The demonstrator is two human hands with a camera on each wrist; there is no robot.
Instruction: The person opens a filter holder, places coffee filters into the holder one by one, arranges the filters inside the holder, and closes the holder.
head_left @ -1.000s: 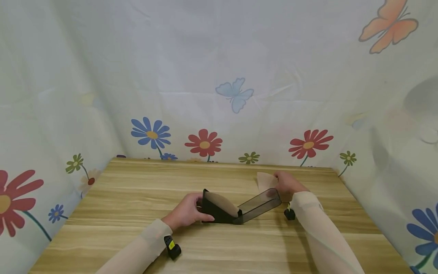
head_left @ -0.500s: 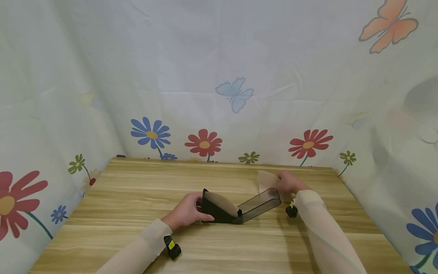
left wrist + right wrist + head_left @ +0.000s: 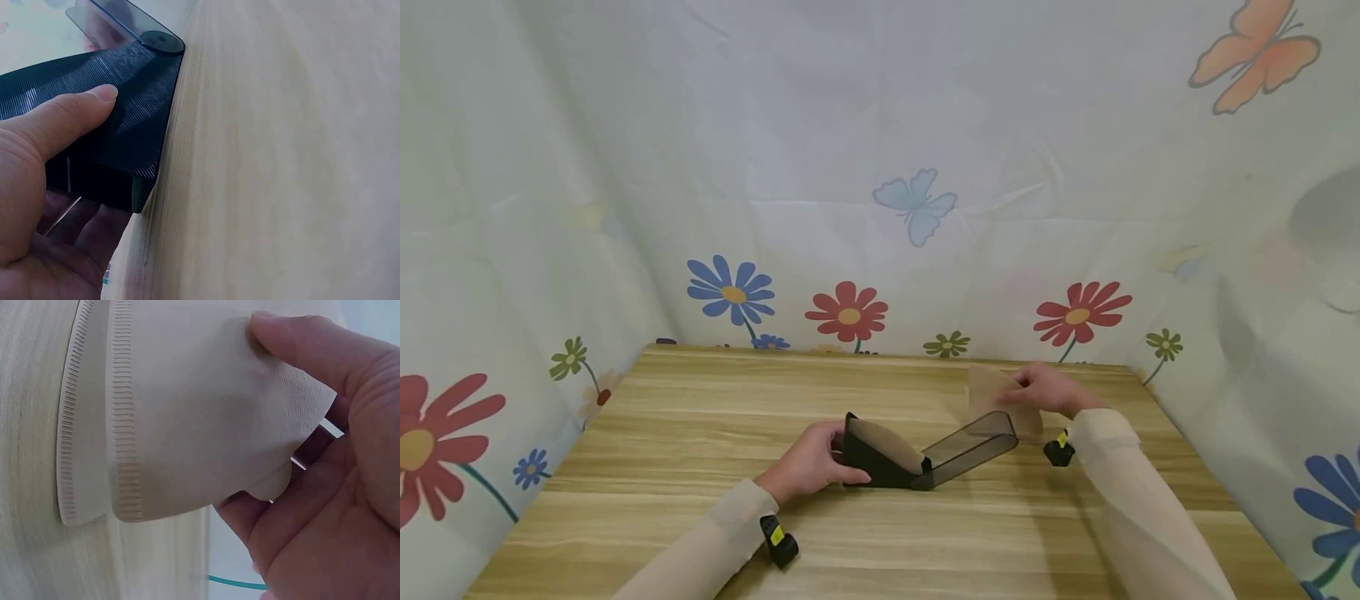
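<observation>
My left hand (image 3: pixel 811 461) grips a black coffee filter holder (image 3: pixel 876 468) on the table. In the left wrist view its thumb (image 3: pixel 94 103) presses the ribbed side, with the other fingers curled at the far side. Tan paper filters (image 3: pixel 883 442) fill the holder, and its smoky see-through lid (image 3: pixel 973 452) is swung out to the right. Beyond the lid my right hand (image 3: pixel 1052 388) pinches a paper coffee filter (image 3: pixel 181 412) with a crimped edge, thumb in front and fingers behind. Another paper filter (image 3: pixel 81 444) shows behind it, close against the table.
The wood-grain table (image 3: pixel 737 392) runs back to a white curtain (image 3: pixel 790 150) printed with flowers and butterflies, which also hangs at both sides. Black wrist cameras hang at the left wrist (image 3: pixel 780 546) and right wrist (image 3: pixel 1060 452).
My right hand has shifted right and slightly up, and more of the paper filter now shows beside it. The left hand, holder and open lid have stayed in place.
</observation>
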